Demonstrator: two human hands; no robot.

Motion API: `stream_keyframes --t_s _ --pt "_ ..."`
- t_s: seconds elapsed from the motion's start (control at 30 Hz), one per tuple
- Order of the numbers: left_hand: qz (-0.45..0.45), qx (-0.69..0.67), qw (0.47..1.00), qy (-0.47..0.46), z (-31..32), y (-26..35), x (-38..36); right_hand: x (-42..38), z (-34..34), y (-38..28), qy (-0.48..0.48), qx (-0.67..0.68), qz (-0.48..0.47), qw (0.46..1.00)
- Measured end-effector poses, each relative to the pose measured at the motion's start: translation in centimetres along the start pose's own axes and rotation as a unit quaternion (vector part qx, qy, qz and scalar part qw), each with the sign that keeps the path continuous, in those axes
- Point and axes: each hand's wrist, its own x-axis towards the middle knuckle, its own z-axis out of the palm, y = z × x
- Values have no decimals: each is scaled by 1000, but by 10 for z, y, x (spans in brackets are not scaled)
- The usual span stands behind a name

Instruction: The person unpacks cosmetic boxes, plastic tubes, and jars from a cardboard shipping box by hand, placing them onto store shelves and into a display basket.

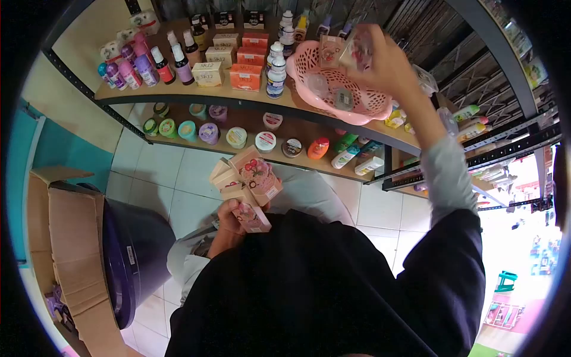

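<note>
My left hand [231, 219] is wrapped round a small pink box [252, 218] low in front of me. Several more pink and beige boxes [259, 176] with a cherry print are bunched just above it. Up at the shelf, my right hand [380, 62] grips a clear-fronted pink pack [358, 47] over the right part of a pink perforated basket [306, 95]. Another pink pack [331, 50] stands upright at the basket's back, beside the held one. Small clear packs [344, 99] lie in the basket.
Bottles [183, 64], orange boxes [245, 77] and white-blue bottles [276, 80] line the upper shelf [232, 95]. Round tubs [237, 137] fill the lower one. A dark purple bin [134, 250] and an open cardboard box [80, 250] stand at the left.
</note>
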Motion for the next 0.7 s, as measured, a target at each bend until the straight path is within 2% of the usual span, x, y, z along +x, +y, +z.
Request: stream_keyframes --t_s 0.07,0.17,0.27,0.53,0.7 --pt "2 -2 1000 -9 3 2 1 25 25 51 7 -88 -108 990" --pt "-3 -1 1000 -1 -17 0 1 41 66 101 -68 -260 -127 955" --pt "-10 0 1000 4 -28 0 -4 35 80 84 -140 -289 -65 945" --pt "-15 -27 999 17 -37 0 -1 29 94 81 -152 -246 -38 957" --pt "0 36 999 23 -29 3 1 28 89 84 -115 -249 -33 961"
